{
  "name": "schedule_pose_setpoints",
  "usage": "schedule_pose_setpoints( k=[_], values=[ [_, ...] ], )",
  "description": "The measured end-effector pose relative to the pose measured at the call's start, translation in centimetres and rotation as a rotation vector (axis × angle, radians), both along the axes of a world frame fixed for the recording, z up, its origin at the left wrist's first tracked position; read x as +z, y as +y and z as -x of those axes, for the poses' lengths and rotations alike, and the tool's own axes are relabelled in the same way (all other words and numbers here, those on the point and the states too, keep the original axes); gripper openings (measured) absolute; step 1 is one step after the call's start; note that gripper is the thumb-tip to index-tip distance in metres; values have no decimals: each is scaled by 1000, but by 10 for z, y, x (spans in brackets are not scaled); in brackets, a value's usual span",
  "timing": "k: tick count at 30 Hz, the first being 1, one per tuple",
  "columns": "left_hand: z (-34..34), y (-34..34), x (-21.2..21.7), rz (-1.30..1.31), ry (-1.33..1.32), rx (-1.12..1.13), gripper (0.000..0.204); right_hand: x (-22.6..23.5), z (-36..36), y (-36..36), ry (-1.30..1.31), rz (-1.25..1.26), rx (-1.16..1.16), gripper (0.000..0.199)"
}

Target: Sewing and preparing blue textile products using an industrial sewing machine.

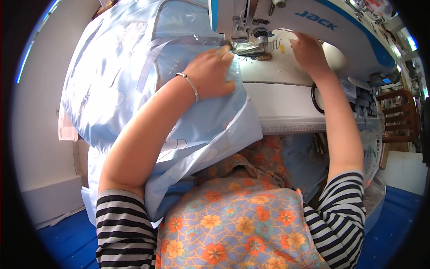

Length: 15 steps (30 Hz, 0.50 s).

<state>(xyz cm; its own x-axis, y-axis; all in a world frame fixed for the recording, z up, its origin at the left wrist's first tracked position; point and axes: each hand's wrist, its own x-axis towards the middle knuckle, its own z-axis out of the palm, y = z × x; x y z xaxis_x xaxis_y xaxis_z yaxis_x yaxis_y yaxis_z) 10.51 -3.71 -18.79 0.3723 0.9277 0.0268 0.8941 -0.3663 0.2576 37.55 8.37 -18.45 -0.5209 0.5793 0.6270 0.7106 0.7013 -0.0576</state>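
My left hand lies on a light blue, shiny cloth piece with its thumb spread away from its fingers. Its fingertips rest by the cloth's edge, close to the metal presser foot of a white and blue sewing machine. Grey trim and a see-through plastic panel run along the cloth's far part. Under the machine's arm, on the far side of the bed, my right hand is closed with curled fingers. It is slightly blurred, and whatever it may hold cannot be made out.
The white machine table has a ruler strip on its front edge. A small yellow piece lies on the bed. A wooden chair stands at the right. Cloth drapes over my floral apron. A white wall bounds the left.
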Motion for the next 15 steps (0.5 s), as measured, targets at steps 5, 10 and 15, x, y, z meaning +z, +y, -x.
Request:
schedule_pose_setpoints(
  k=[5,10,15],
  values=[
    [1,-1,-2,-39,-18,-3,66,4,-1,32,-65,148,65,11],
    [3,-1,-4,-48,-50,-19,65,13,-1,19,-99,250,25,11],
    [4,-2,-4,-39,-56,-19,65,6,0,6,-84,244,17,14]
  ],
)
